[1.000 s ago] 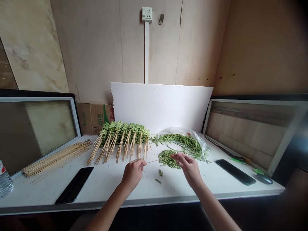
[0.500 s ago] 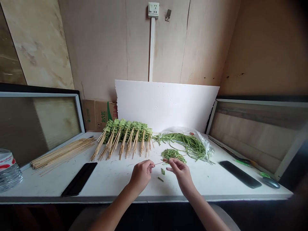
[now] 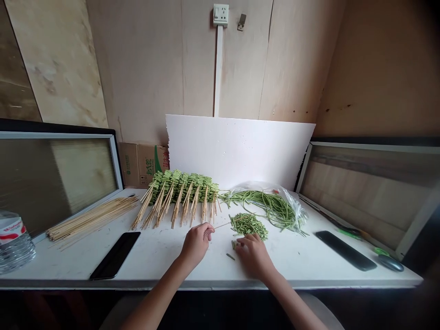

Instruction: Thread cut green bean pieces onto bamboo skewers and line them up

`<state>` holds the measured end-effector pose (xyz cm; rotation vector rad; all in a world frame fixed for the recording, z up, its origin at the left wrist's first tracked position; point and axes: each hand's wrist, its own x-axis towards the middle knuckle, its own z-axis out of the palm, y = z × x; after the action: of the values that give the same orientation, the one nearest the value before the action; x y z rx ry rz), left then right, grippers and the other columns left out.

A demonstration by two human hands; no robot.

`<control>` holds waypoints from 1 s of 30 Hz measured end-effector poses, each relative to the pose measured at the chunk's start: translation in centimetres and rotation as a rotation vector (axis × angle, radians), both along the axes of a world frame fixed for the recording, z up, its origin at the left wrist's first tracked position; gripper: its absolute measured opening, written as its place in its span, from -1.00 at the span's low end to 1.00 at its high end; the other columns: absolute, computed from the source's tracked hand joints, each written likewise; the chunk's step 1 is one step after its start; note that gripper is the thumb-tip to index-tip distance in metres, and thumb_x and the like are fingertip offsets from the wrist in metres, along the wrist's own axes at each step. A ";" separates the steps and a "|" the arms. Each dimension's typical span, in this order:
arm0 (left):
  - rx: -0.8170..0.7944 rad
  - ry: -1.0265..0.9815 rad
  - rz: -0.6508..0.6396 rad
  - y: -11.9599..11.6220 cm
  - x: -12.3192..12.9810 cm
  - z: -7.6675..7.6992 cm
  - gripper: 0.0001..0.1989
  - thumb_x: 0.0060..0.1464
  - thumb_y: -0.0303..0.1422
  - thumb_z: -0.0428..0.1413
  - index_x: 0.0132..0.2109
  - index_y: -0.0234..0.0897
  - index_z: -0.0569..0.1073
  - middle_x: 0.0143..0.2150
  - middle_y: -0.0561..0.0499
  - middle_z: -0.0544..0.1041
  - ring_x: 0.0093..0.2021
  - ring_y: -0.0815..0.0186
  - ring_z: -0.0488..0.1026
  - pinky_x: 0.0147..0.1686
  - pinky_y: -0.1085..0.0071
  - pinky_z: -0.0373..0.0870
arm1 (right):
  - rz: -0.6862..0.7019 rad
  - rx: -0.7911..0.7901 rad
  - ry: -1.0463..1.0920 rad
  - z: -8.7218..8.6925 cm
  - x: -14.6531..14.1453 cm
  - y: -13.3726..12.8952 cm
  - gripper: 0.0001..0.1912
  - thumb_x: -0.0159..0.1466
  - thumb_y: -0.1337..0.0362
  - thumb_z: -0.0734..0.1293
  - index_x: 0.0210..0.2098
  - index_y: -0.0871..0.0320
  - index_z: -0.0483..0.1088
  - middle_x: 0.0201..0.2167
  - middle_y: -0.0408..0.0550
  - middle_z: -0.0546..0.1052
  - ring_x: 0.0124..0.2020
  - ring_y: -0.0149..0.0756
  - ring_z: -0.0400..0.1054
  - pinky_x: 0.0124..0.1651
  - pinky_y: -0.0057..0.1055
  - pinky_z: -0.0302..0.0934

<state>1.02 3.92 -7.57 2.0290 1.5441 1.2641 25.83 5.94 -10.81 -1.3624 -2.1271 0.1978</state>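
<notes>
My left hand (image 3: pixel 197 240) is closed on a thin wooden skewer (image 3: pixel 222 225), whose tip points right toward a pile of short cut green bean pieces (image 3: pixel 249 224). Just below that pile, my right hand (image 3: pixel 252 252) reaches down to the table with bent fingers at a few loose bean pieces (image 3: pixel 234 244); whether it grips one is too small to tell. One more bean piece (image 3: pixel 230 256) lies to the left of my right hand. Behind my left hand are stacked rows of skewered beans (image 3: pixel 185 188), their sticks facing me.
Loose skewers (image 3: pixel 92 220) and a black phone (image 3: pixel 115 255) lie at left, beside a plastic bottle (image 3: pixel 15 243). Long beans (image 3: pixel 275 206) in a clear bag are at back right. A dark flat object (image 3: pixel 345 250) and a mouse (image 3: pixel 390 262) lie at right.
My right hand has left the skewer and moved down to the loose bean pieces. My left hand has shifted slightly left and up, keeping the skewer.
</notes>
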 end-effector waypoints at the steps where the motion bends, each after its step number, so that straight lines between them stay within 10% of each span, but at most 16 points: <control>1: -0.002 0.004 0.004 0.0 0.0 0.0 -0.72 0.32 -0.37 -0.06 -0.24 -0.21 0.54 -0.44 0.01 0.55 -0.42 0.24 0.44 -0.35 0.41 0.24 | -0.016 -0.001 -0.017 -0.1 -0.1 0.0 -0.76 0.29 0.20 0.37 -0.14 0.09 0.66 -0.19 0.14 0.61 -0.06 0.11 0.35 -0.02 -0.03 0.29; 9: 0.010 0.014 0.010 0.0 -0.3 0.1 -0.72 0.33 -0.36 -0.06 -0.24 -0.21 0.53 -0.43 0.03 0.55 -0.39 0.25 0.45 -0.35 0.42 0.25 | 0.038 -0.111 0.273 0.3 0.0 0.3 -0.86 0.22 0.20 0.40 -0.33 0.10 0.59 -0.31 0.03 0.64 -0.22 -0.05 0.49 -0.13 -0.19 0.34; 19: 0.069 0.014 -0.015 -0.1 -0.4 0.0 -0.71 0.35 -0.32 -0.07 -0.22 -0.23 0.53 -0.43 0.03 0.53 -0.40 0.26 0.47 -0.31 0.39 0.31 | -0.006 -0.260 0.932 4.0 3.6 1.4 -0.53 0.11 -0.13 0.53 -0.22 0.14 0.65 -0.44 -0.04 0.63 -0.43 -0.22 0.44 -0.39 -0.33 0.26; 30: 0.132 0.084 -0.025 -0.5 0.0 0.2 -0.68 0.38 -0.30 -0.10 -0.20 -0.21 0.53 -0.42 0.02 0.52 -0.41 0.26 0.48 -0.32 0.40 0.33 | 0.199 -0.433 1.468 6.5 4.8 1.2 -0.66 0.04 0.06 0.64 -0.25 0.05 0.65 -0.16 -0.02 0.71 -0.04 -0.10 0.59 0.17 -0.27 0.42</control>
<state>1.06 3.38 -7.42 2.2026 1.5026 1.3196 30.62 7.19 -4.35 -0.6953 -0.9293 1.3171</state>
